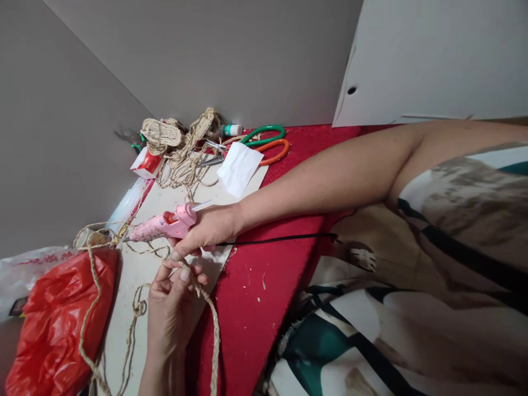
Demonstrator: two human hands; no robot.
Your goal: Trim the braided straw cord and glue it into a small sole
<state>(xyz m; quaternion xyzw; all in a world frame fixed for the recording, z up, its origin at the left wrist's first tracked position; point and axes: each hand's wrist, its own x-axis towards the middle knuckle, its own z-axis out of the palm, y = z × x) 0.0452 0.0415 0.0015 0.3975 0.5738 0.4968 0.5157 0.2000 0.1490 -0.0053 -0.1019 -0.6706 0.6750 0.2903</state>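
Head view: the left hand pinches a braided cord above the red worktop; the right hand's fingers grasp a pink glue gun. The held length is plaited; whether glue is applied cannot be told. The far cord heap lies loose.

Dim indoor light, soft shadows
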